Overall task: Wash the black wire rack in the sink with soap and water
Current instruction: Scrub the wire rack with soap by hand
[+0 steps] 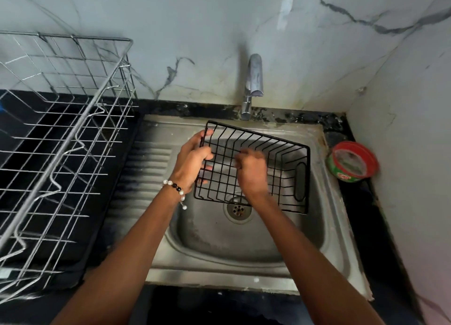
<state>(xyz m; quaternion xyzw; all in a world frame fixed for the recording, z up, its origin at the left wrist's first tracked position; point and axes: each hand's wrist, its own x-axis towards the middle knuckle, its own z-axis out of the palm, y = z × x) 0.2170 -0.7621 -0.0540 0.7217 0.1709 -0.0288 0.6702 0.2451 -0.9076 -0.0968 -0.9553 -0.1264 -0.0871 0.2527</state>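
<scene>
Black wire rack (pixel 266 154) held tilted over the basin of the steel sink (pixel 219 241), above the drain (pixel 238 210); its far rim sits just below the tap (pixel 253 81), its solid handle plate toward the sink's right side.

Left hand (pixel 192 159): fingers curled round the rack's left edge wires, thumb on the upper rim. Beaded bracelet (pixel 175 189) on that wrist.

Right hand (pixel 251 171): inside the rack, fingers bent down against the wire floor. Motion blur here; cannot tell whether it pinches a wire, holds something or only presses.

No water visible from the tap. Sink's ribbed draining board lies on the left, partly behind the left forearm.

Surroundings:
- Large silver wire dish rack (pixel 66 139) stands on the black counter (pixel 380 241) along the sink's left edge, near the counter's left side; tall, and it screens the counter under it.
- Red-and-green round tub (pixel 352 161), open, whitish contents, on the counter strip by the sink's far right corner, near the side wall, just beside the rack's right end but apart from it.
- Grey-veined marble wall (pixel 195 20) behind the tap and along the right.

Both forearms cross the sink's near rim, covering part of the basin.
</scene>
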